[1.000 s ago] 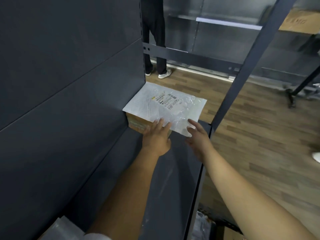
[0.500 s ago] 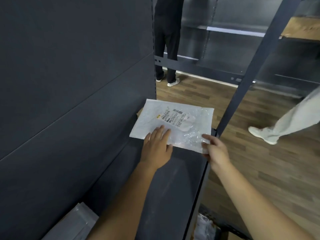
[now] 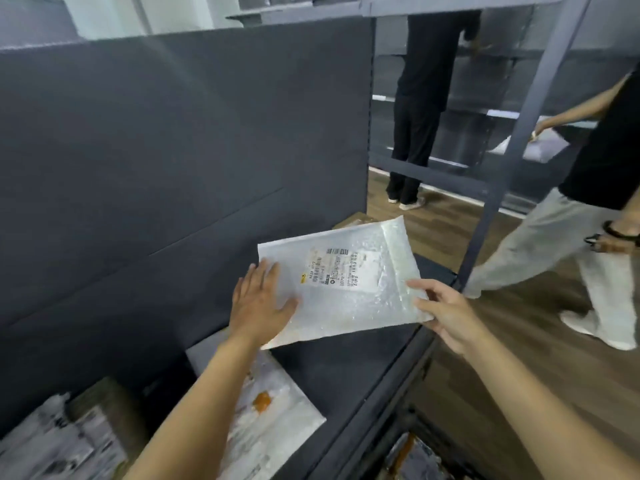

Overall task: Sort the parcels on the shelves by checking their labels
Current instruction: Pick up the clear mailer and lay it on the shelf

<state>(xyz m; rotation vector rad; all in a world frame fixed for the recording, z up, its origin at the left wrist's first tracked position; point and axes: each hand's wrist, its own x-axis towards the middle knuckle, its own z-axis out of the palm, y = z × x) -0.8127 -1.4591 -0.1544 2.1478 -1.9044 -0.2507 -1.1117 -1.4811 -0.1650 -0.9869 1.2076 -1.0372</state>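
A white bubble mailer [image 3: 349, 299] with a printed label [image 3: 334, 268] facing up hangs tilted above the dark shelf [image 3: 346, 372]. My left hand [image 3: 258, 304] lies flat on its near left corner, fingers straight. My right hand [image 3: 446, 311] pinches the mailer's near right corner between thumb and fingers. A brown cardboard box [image 3: 351, 221] peeks out behind the mailer at the shelf's far end.
More white parcels [image 3: 266, 414] and newsprint-wrapped packs [image 3: 52, 441] lie on the shelf near me. A grey back panel [image 3: 173, 150] rises on the left, an upright post [image 3: 512, 161] on the right. One person [image 3: 426, 105] stands ahead; another [image 3: 588, 209] walks by on the right.
The mailer has come off the brown box and moved toward me, held up by both hands. My view has risen and pulled back; the walking person has come closer.
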